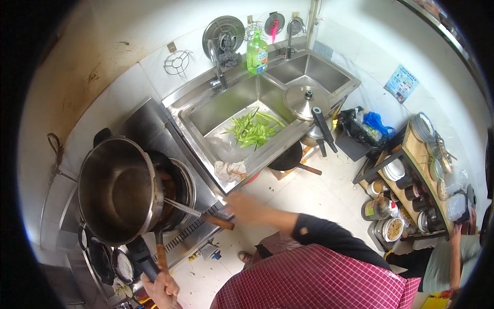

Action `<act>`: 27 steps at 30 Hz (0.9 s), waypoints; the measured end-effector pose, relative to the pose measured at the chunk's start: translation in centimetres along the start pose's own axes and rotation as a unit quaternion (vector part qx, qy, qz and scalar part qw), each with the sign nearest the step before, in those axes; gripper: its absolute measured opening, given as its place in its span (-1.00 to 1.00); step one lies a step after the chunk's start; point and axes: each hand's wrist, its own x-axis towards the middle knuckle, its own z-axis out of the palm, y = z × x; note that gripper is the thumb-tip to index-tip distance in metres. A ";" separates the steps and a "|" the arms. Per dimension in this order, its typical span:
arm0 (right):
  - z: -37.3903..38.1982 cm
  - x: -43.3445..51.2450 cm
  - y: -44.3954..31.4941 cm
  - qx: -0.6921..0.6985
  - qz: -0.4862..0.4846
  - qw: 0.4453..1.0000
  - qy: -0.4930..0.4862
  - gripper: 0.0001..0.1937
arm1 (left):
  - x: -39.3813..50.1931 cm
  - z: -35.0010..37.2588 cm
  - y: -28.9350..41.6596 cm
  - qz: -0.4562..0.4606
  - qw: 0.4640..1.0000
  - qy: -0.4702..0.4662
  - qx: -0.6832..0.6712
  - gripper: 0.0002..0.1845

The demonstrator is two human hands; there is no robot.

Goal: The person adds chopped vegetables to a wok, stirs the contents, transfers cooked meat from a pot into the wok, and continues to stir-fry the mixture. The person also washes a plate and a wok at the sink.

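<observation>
My left hand point(160, 289) is at the lower left, gripping the black handle point(142, 260) of a deep metal pressure cooker pot point(119, 189). That pot covers part of a dark wok point(181, 193) on the stove; the wok's contents are mostly hidden. The wok's wooden handle point(160, 253) runs down to the same hand, and I cannot tell whether the fingers also hold it. A wok spatula with a wooden handle point(218, 221) rests in the wok. Close to that handle's end is my right hand point(249, 207), blurred, with nothing visible in it.
Cut green vegetables point(256, 127) lie in the steel sink point(193, 127). A crumpled cloth point(230, 171) sits on its front corner. A lidded pressure cooker point(308, 102) stands at the sink's right side. Shelves point(409, 189) hold dishes and jars; another person's arm point(455, 257) shows beyond.
</observation>
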 end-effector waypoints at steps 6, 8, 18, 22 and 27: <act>-22.7 -3.1 19.9 -0.273 0.115 0.894 0.338 -0.68 | -3.0 11.2 -1.7 -0.046 0.998 -0.036 0.022 -0.71; -27.8 -3.2 26.5 -0.273 0.273 0.868 0.313 -0.47 | -4.0 15.2 -2.4 -0.074 0.994 -0.070 0.023 -0.79; -28.2 -3.2 36.7 0.297 0.312 0.880 0.199 -0.75 | -9.0 25.9 -8.1 -0.265 0.941 -0.204 0.044 -0.78; -30.4 -7.3 31.7 0.298 0.344 0.875 0.167 -0.88 | -10.0 27.3 -11.8 -0.097 0.937 -0.313 0.120 -0.83; -34.8 -15.8 22.8 0.224 0.352 0.892 0.176 -0.73 | -12.2 27.7 -15.5 -0.377 0.855 -0.339 0.107 -0.86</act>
